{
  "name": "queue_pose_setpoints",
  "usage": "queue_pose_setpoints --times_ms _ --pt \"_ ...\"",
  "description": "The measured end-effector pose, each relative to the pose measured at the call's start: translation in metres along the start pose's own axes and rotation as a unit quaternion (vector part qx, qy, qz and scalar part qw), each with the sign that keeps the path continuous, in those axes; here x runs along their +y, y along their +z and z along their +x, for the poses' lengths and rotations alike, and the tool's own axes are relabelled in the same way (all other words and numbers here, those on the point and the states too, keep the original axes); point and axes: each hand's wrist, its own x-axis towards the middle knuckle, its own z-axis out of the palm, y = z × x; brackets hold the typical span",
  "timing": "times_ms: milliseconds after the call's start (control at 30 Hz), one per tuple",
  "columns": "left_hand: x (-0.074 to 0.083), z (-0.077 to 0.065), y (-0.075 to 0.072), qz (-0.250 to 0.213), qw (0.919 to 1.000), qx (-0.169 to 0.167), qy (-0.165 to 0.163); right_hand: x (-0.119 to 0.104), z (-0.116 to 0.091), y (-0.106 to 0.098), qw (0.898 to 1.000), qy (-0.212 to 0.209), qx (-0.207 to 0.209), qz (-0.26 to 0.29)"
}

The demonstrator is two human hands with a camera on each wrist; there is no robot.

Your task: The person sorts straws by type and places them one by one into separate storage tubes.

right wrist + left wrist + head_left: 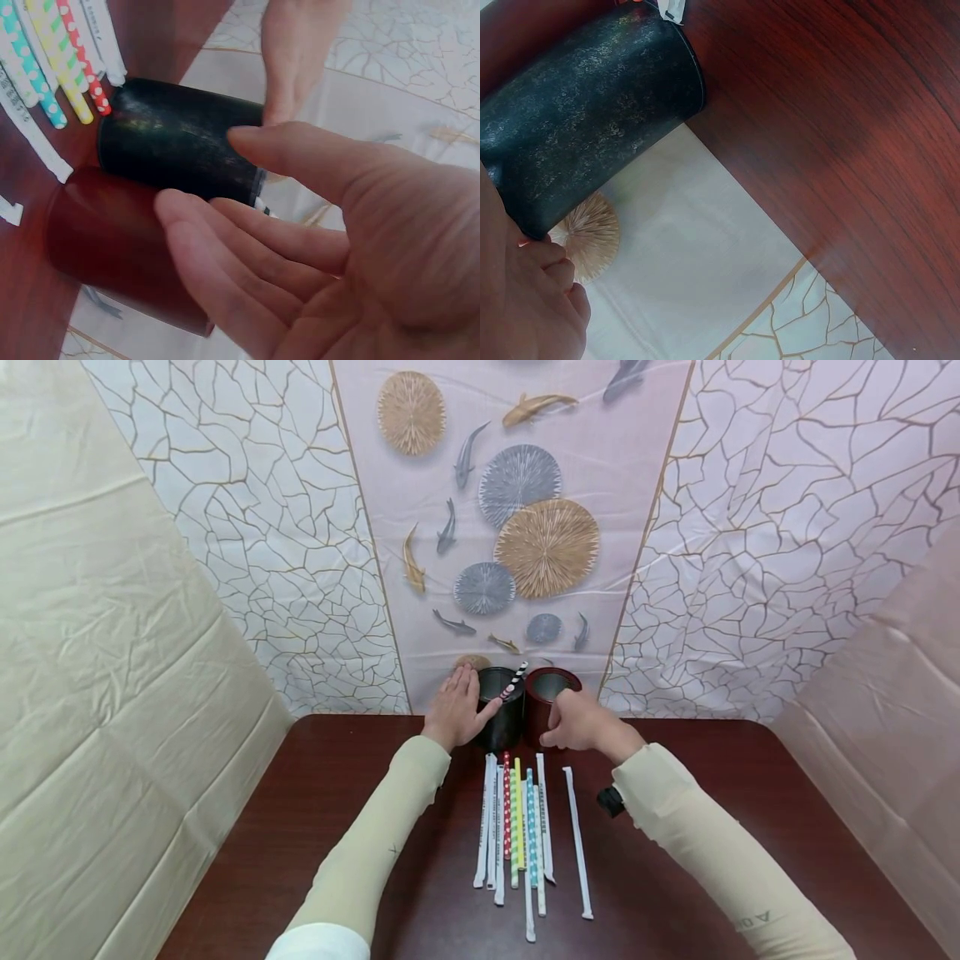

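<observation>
My left hand (453, 710) grips the black cup (501, 722) from its left side, fingers at the rim and thumb across the front. A black-and-white striped straw (517, 673) stands in this cup, tilted to the right. In the left wrist view, fingers (559, 274) bend at the rim of the cup. My right hand (583, 722) is in front of the dark red cup (534, 714), its fingers loosely bent and holding nothing. The right wrist view shows its fingertips (174, 206) overlapping the red cup, with the thumb apart from them.
Several straws lie side by side before the cups: a red dotted one (507, 810), a yellow one (520, 818), a blue dotted one (532, 831) and white paper-wrapped ones. One wrapped straw (577, 843) lies apart on the right. A patterned cloth (517, 635) hangs behind the brown table (300, 827).
</observation>
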Motion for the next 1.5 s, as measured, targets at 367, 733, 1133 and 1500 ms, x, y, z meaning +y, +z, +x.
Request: queue_pose_setpoints --times_ms 367,733,1133,1500 --pt "0.0 0.004 0.005 0.005 0.9997 -0.025 -0.006 0.008 0.005 0.034 0.996 0.042 -0.074 0.012" --pt "0.002 0.006 0.003 0.006 0.9992 -0.037 -0.011 0.017 0.013 0.07 0.995 0.067 -0.074 0.026" --pt "0.002 0.002 0.002 0.007 0.9997 -0.023 -0.01 0.027 0.022 0.102 0.994 0.078 -0.064 0.046" --pt "0.0 0.002 0.002 0.002 0.9998 -0.02 -0.008 0.024 0.027 0.111 0.991 0.104 -0.056 0.06"
